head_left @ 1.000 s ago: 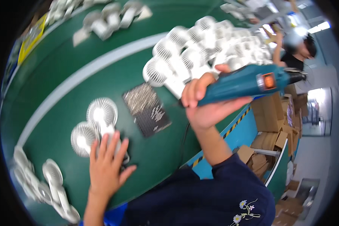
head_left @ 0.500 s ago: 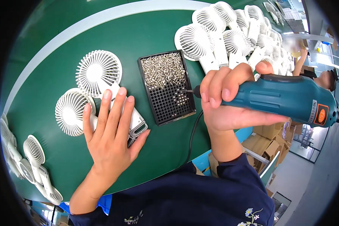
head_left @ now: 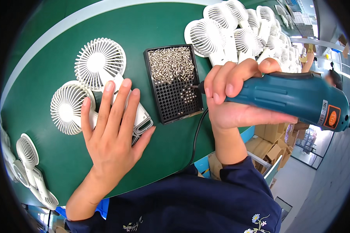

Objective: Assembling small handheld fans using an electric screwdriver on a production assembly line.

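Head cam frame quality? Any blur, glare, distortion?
Head view: strong fisheye, the pale stripe on the green table bows and a black vignette rings the frame; left hand, right hand, screwdriver and screw tray are sharp, no motion blur; lighting even, shadows soft; blown highlights only in the far background at right.

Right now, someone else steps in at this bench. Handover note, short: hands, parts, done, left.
Left hand: flat, pressing the handles of two white handheld fans on the green mat.
Right hand: gripping the teal electric screwdriver, tip at the black screw tray.
Done: cannot tell which fans are screwed.
Left: probably pick up a screw and drive it into the held fans.
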A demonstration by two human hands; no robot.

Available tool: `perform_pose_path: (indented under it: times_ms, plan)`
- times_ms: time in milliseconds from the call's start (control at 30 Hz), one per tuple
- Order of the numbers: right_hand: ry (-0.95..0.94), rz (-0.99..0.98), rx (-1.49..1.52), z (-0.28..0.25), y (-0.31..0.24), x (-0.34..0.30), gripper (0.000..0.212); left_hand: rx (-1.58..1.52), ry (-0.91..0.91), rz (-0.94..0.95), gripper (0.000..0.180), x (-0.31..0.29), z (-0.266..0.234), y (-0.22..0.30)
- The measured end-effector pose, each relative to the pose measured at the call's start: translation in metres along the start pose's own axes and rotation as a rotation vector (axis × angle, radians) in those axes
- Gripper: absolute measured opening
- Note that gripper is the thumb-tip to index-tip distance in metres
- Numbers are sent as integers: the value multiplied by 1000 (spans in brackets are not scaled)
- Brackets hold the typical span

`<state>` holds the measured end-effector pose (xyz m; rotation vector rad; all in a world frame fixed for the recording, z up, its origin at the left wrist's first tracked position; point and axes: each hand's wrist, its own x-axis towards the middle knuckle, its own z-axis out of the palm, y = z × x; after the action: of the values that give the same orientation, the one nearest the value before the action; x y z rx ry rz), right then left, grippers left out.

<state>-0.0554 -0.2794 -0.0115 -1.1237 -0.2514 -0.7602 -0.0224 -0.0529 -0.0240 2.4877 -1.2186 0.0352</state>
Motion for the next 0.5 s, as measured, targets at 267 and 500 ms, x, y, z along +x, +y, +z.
perform_pose_path:
  times_ms: [267, 500]
  plan:
    - [144, -91, 3, 13, -12, 0, 110, -101, 3, -27, 69, 16, -1, 14]
    - [-98, -22, -5, 37, -36, -2, 75, -100, -33, 42, 63, 15, 2, 8]
